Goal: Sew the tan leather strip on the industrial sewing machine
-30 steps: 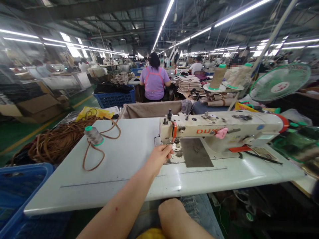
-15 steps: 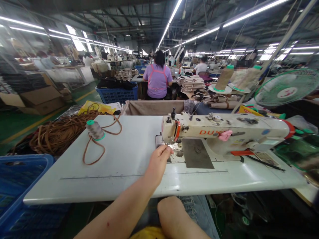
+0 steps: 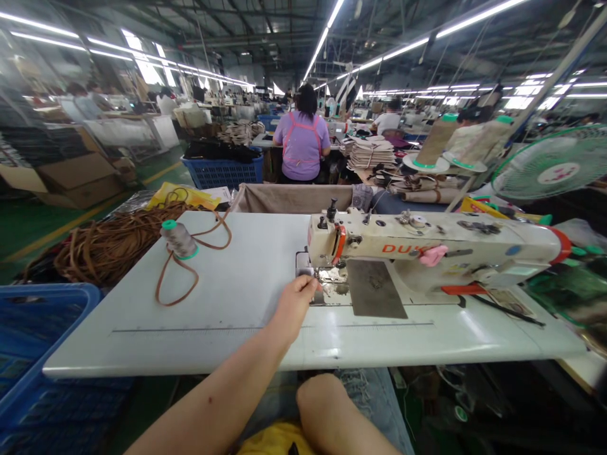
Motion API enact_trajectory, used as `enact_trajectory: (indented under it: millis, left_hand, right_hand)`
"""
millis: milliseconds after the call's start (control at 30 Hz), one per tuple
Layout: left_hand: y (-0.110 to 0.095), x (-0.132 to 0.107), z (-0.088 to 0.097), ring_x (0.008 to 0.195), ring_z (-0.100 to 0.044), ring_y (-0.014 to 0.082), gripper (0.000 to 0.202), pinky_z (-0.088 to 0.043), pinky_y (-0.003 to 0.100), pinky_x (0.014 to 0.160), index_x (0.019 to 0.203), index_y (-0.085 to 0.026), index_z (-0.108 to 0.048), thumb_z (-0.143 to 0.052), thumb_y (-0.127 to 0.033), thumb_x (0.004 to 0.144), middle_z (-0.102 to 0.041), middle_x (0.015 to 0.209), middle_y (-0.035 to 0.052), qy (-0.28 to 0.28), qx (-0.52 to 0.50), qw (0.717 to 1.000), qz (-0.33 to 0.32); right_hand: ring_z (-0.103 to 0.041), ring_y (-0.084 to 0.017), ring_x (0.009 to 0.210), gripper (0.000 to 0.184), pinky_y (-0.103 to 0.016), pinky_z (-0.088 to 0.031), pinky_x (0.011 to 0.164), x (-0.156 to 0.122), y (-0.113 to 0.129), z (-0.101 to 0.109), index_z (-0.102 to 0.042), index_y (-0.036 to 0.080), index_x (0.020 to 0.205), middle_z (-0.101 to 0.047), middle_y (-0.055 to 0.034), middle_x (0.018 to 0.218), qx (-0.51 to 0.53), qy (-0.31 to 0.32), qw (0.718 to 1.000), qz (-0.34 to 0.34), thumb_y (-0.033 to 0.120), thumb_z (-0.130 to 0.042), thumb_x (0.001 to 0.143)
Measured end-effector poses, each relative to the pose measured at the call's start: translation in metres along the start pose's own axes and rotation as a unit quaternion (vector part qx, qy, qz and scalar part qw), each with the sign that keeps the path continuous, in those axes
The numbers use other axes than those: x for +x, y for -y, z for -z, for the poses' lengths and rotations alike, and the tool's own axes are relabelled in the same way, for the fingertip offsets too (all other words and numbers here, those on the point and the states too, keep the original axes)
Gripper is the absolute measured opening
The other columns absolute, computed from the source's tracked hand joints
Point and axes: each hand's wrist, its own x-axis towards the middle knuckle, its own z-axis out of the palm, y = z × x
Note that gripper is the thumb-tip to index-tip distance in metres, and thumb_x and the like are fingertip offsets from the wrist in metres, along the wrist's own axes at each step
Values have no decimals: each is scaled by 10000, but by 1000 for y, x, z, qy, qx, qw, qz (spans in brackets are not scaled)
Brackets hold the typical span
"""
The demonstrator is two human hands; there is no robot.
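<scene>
White table (image 3: 237,281): left hand (image 3: 294,302) pinched by sewing machine (image 3: 408,237), hold unclear; near right hand (image 3: 318,393), closure unclear. Seemingly fine fingerwork; next needs steadiness.

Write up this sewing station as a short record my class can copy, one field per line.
Left hand: near the needle end, thumb and finger close together; anything held is too small to tell
Right hand: below the table's front edge, fingers hidden
Machine: white sewing machine with orange lettering
Beside needle: flat dark-grey rectangular sheet
On the smooth pale tabletop: grey thread cone with green ends; thin brown looped strap
Left of table: heaped brown straps; blue plastic basket
Ahead: person in purple top, back turned
</scene>
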Motion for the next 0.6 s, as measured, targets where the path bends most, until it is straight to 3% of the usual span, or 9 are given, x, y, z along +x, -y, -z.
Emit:
enact_trajectory:
  millis: [300, 600]
  left_hand:
    - [19, 39, 1, 445, -319, 79, 391, -192, 241, 480, 834, -186, -694, -686, -576, 860, -481, 571, -51, -13, 24, 999, 36]
    - [25, 57, -1, 502, -416, 94, 274, -259, 228, 486, 842, -182, -696, -697, -453, 887, -626, 668, -2, -35, 46, 997, 55]
  right_hand:
    - [-785, -313, 994, 254, -359, -607, 838, -31, 5, 42, -785, 127, 1079, -801, -170, 1000, -16, -54, 998, -2, 104, -579, 933]
    - [-766, -289, 996, 221, -331, -549, 834, -38, 1, 48, -759, 160, 1054, -797, -132, 1060, 40, -95, 995, -3, 212, -563, 967]
